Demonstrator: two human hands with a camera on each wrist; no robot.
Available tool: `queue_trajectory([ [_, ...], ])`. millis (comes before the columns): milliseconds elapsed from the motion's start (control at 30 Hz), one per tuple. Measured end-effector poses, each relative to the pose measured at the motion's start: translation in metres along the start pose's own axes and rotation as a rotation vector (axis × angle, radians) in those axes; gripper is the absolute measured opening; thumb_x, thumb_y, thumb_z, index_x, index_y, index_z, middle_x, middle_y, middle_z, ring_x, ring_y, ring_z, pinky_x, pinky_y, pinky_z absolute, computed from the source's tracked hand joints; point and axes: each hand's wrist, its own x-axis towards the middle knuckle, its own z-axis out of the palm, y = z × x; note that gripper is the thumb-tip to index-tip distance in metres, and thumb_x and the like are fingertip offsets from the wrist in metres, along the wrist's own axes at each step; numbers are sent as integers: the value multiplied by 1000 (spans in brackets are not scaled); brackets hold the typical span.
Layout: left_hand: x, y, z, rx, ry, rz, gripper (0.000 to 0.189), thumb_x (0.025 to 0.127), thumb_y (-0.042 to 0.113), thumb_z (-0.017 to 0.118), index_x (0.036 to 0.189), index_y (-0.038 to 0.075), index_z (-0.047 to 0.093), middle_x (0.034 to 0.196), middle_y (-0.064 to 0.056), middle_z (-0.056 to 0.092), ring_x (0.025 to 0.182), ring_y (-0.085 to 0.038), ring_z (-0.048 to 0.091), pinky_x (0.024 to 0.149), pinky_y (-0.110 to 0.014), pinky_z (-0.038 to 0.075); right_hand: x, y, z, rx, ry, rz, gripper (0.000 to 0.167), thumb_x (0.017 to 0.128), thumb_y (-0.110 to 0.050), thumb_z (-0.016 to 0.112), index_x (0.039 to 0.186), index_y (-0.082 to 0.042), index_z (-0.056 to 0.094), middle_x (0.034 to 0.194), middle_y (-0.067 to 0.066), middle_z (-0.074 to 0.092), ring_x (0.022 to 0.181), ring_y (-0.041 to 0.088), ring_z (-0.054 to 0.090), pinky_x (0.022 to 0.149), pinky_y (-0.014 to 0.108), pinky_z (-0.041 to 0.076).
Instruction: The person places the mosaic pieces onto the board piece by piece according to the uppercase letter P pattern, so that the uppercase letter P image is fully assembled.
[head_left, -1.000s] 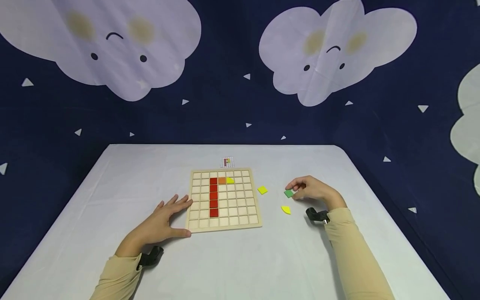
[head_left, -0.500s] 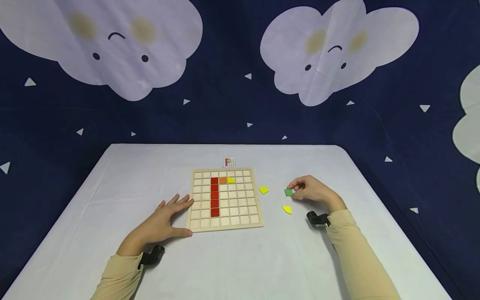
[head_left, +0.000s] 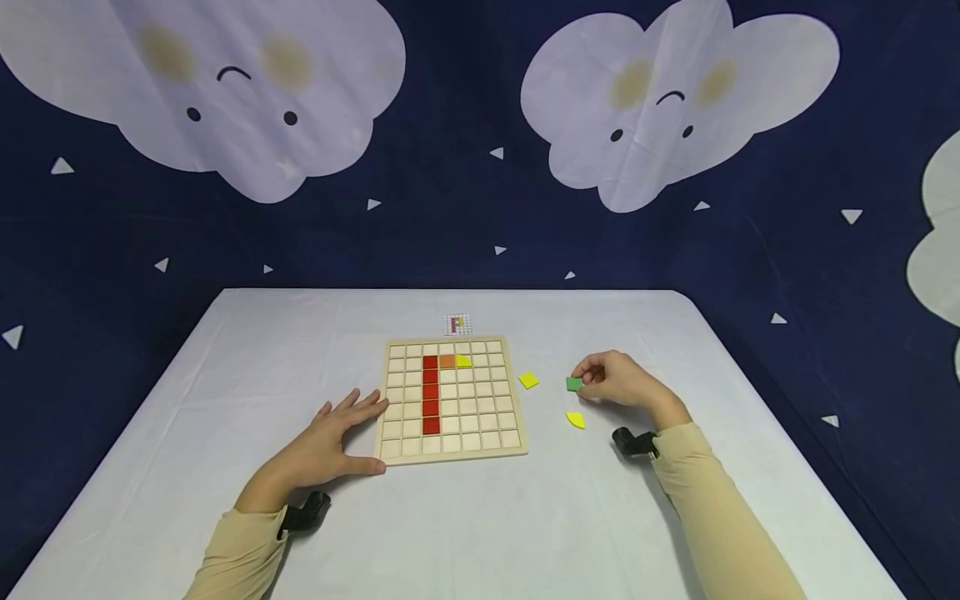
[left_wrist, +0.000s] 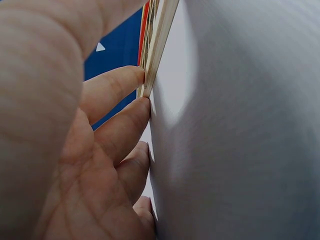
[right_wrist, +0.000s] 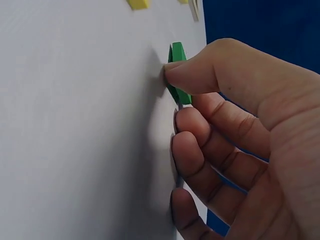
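A wooden grid board (head_left: 480, 429) lies on the white table, bearing a column of red square tiles (head_left: 431, 392), an orange tile (head_left: 447, 361) and a yellow quarter-round tile (head_left: 463, 361). Against the board's left edge rests my left hand (head_left: 318, 446), fingers spread and thumb at the near corner; in the left wrist view its fingertips touch the board's side (left_wrist: 162, 40). To the right of the board, my right hand (head_left: 618, 382) pinches a green square tile (head_left: 573, 384) between thumb and fingers. The right wrist view shows that green tile (right_wrist: 179, 50) close to the tabletop.
Between board and right hand lies a yellow square tile (head_left: 528, 380). A second yellow quarter-round tile (head_left: 575, 420) sits nearer the front. Behind the board is a small printed pattern card (head_left: 457, 324). A dark blue cloth with clouds (head_left: 435, 233) hangs beyond the table.
The green tile has turned slightly in my right hand's fingers and shifted a little to the left. My left hand stays at the board's edge. The whole head view has drifted slightly.
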Motion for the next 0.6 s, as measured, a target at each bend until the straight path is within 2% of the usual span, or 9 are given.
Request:
queue_trajectory([
  [333, -1, 1, 0, -10, -1, -6, 98, 77, 43, 96, 159, 9, 53, 171, -19, 40, 162, -56, 19, 126, -80, 6, 6, -24, 6, -9, 18, -97, 22, 89, -7, 81, 110, -3, 76, 96, 5, 71, 87, 15, 62, 78, 23, 53],
  [600, 0, -1, 1, -9, 2, -9, 99, 77, 44, 96, 159, 10, 53, 171, -19, 40, 162, -55, 19, 126, -80, 5, 15, -48, 14, 4, -2, -157, 21, 90, -8, 81, 110, -5, 77, 98, 5, 73, 90, 15, 65, 81, 25, 56],
])
